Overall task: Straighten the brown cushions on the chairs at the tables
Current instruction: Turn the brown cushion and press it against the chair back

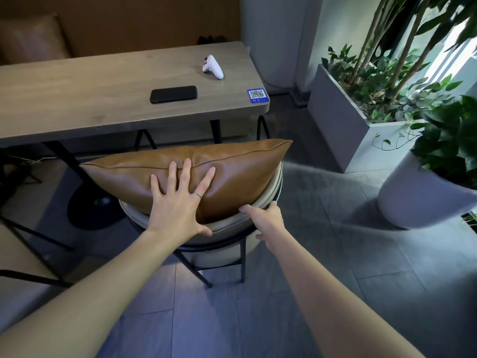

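Note:
A brown leather cushion stands on edge in a beige chair with a curved backrest and black metal legs, pushed up to a wooden table. The cushion leans against the inside of the backrest, its right corner sticking out past the chair. My left hand lies flat on the cushion's near face, fingers spread, thumb on the backrest rim. My right hand grips the top of the backrest to the right of the cushion. Another brown cushion rests on the bench behind the table.
On the table lie a black phone, a white game controller and a blue QR-code sticker. A grey planter box and a round white plant pot stand to the right. Another chair's black frame is at the left.

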Tool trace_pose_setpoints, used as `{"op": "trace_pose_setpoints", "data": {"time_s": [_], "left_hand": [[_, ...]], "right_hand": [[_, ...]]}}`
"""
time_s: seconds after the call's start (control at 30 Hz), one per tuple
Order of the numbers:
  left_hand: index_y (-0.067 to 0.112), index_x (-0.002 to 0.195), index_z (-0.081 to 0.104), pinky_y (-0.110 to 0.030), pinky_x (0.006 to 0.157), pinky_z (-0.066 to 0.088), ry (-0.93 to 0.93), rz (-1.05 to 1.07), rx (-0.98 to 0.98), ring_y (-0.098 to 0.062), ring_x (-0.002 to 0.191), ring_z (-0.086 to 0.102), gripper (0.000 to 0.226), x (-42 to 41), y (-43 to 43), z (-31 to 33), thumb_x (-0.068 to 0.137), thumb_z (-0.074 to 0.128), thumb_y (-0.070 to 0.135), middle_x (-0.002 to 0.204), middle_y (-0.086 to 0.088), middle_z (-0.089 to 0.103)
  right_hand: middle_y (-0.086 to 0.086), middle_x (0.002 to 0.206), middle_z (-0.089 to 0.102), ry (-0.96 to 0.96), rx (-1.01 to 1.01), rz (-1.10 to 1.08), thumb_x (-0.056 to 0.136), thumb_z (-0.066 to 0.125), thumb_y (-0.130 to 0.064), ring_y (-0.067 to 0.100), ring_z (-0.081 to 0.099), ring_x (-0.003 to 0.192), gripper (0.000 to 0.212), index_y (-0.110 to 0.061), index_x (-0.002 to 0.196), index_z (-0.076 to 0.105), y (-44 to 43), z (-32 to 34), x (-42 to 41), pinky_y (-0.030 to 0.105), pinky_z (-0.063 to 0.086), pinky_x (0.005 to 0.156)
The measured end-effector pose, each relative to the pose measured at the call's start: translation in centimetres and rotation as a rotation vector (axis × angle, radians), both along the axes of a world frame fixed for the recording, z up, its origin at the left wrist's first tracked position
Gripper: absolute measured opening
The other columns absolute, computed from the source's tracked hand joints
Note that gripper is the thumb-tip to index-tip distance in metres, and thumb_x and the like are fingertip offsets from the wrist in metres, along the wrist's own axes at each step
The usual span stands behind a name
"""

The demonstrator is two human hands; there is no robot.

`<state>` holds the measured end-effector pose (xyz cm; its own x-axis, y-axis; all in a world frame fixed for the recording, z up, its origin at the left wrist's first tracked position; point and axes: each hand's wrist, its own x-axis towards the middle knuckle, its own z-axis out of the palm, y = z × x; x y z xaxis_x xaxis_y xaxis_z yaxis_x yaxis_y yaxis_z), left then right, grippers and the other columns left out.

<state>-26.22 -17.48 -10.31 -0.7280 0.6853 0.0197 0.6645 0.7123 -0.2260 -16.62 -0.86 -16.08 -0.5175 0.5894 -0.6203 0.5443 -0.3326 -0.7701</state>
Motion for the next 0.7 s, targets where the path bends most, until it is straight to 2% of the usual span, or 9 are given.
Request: {"op": "trace_pose_setpoints", "data": {"time_s": [0.1,0.27,0.33,0.43,0.5,0.57,0.6,0.63,0.7], "left_hand": [[0.04,0.146,-0.039,-0.071,0.116,0.01,0.011,-0.01,0.023,-0.046,0.155,-0.004,0.153,0.0,0.3,-0.1,0.052,0.072,0.087,0.17,-0.019,-0.008],[0.041,0.143,-0.043,-0.071,0.117,0.008,-0.018,0.013,0.002,-0.045,0.154,-0.008,0.153,0.3,1.7,0.2,0.053,0.072,0.087,0.17,-0.019,-0.012],[0.04,0.139,-0.047,-0.07,0.117,0.006,-0.035,0.041,-0.032,-0.045,0.154,-0.013,0.154,0.3,2.2,0.5,0.054,0.072,0.087,0.169,-0.018,-0.018],[0.037,0.144,-0.043,-0.069,0.119,0.005,-0.063,0.097,-0.091,-0.046,0.153,-0.016,0.152,1.0,3.2,1.2,0.058,0.075,0.082,0.167,-0.02,-0.022],[0.029,0.157,-0.023,-0.067,0.12,0.007,-0.101,0.139,-0.085,-0.045,0.153,-0.015,0.144,2.0,4.7,1.8,0.064,0.074,0.079,0.167,-0.021,-0.019],[0.021,0.16,0.002,-0.064,0.12,0.009,-0.119,0.146,-0.013,-0.04,0.155,-0.009,0.131,3.0,6.7,2.9,0.066,0.071,0.08,0.169,-0.019,-0.011],[0.021,0.158,0.008,-0.064,0.121,0.01,-0.119,0.139,0.048,-0.038,0.156,-0.007,0.127,3.4,7.8,3.3,0.066,0.071,0.08,0.17,-0.017,-0.007],[0.023,0.158,0.007,-0.064,0.12,0.011,-0.121,0.124,0.102,-0.038,0.156,-0.005,0.126,3.7,8.8,3.5,0.065,0.072,0.079,0.171,-0.015,-0.006],[0.033,0.158,-0.01,-0.067,0.119,0.009,-0.138,0.082,0.124,-0.04,0.156,-0.009,0.133,4.2,10.6,3.5,0.066,0.075,0.076,0.171,-0.013,-0.012]], "right_hand": [[0.009,0.129,0.058,-0.044,0.03,0.009,0.048,0.079,-0.039,0.034,0.057,0.117,0.093,-0.012,0.131,0.046,0.9,0.3,-0.8,0.054,0.053,0.099],[0.01,0.13,0.056,-0.066,0.056,0.047,0.061,0.08,-0.036,0.034,0.055,0.116,0.083,-0.011,0.132,0.044,2.6,0.0,-0.8,0.054,0.054,0.098],[0.012,0.137,0.054,-0.081,0.047,0.09,0.069,0.081,-0.035,0.035,0.054,0.121,0.091,-0.009,0.144,0.036,3.1,0.0,-0.7,0.053,0.054,0.1],[0.013,0.155,0.042,-0.075,0.001,0.177,0.081,0.081,-0.04,0.037,0.052,0.132,0.115,-0.013,0.163,0.004,3.4,0.1,0.1,0.049,0.055,0.099],[0.011,0.162,0.036,-0.053,-0.01,0.217,0.08,0.081,-0.051,0.037,0.05,0.136,0.126,-0.016,0.163,-0.008,3.5,0.1,0.8,0.049,0.055,0.098],[0.01,0.164,0.034,-0.046,0.023,0.24,0.078,0.08,-0.058,0.035,0.047,0.139,0.129,-0.015,0.163,-0.007,3.8,0.0,1.1,0.05,0.052,0.103],[0.01,0.164,0.034,-0.049,0.045,0.25,0.079,0.079,-0.059,0.035,0.046,0.141,0.127,-0.015,0.163,-0.006,3.8,0.0,1.1,0.051,0.05,0.106],[0.011,0.164,0.034,-0.056,0.062,0.264,0.082,0.077,-0.057,0.034,0.044,0.142,0.125,-0.014,0.163,-0.007,3.9,0.0,1.1,0.051,0.048,0.109],[0.011,0.163,0.035,-0.055,0.09,0.298,0.087,0.072,-0.052,0.032,0.045,0.139,0.117,-0.013,0.163,-0.008,4.2,-0.4,1.3,0.049,0.047,0.11]]}}
